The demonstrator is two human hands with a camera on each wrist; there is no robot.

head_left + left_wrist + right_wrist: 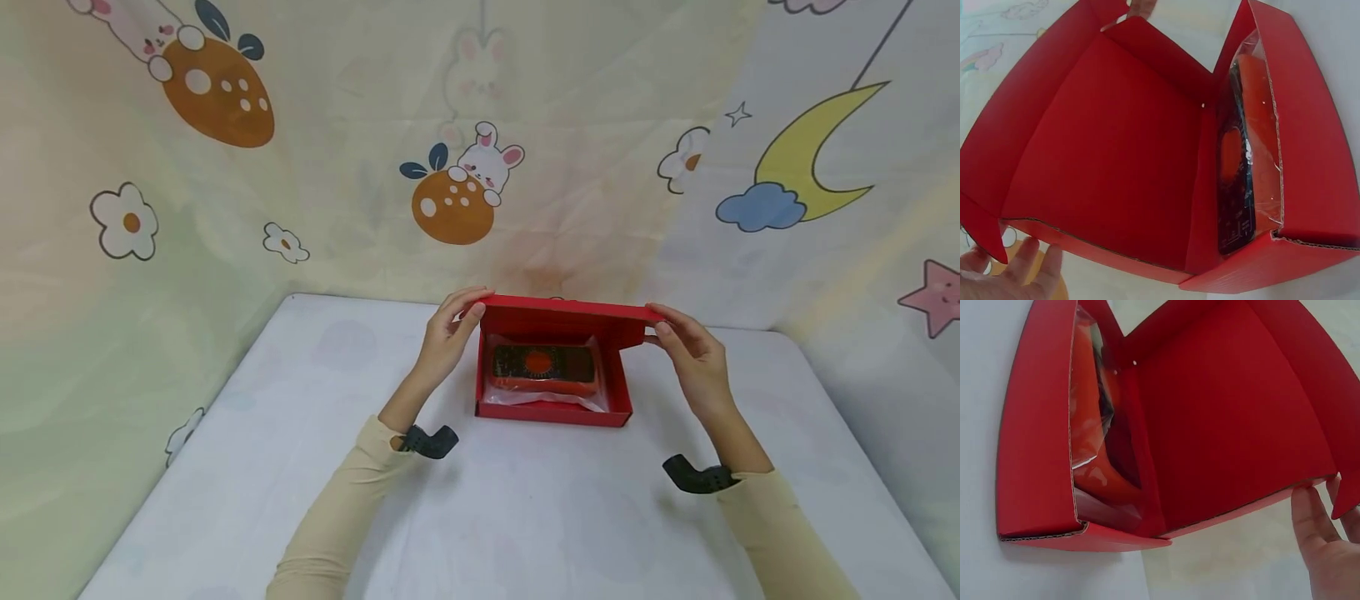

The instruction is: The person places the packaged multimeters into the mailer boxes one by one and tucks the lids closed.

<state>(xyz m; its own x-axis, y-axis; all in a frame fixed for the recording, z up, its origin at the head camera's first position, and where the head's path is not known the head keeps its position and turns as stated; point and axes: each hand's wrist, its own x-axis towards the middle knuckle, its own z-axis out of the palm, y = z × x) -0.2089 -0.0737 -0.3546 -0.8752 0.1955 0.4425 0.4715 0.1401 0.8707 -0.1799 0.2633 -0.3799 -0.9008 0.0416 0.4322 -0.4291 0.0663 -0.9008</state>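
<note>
My two cream sleeves (322,517) were closest, with two black wrist pieces (431,442), one on each arm. Past them, one red box (555,415) sat on one white table (525,517). In it lay one orange and black thing (543,367), inside one clear bag (602,400). I pinched the box's one lid (555,321) at two corners: my left hand (442,342) held the left one, my right hand (697,362) the right one. The lid was tipped up. Behind was a wall (337,167) with two orange fruits (453,208) and one yellow moon (787,150).
</note>
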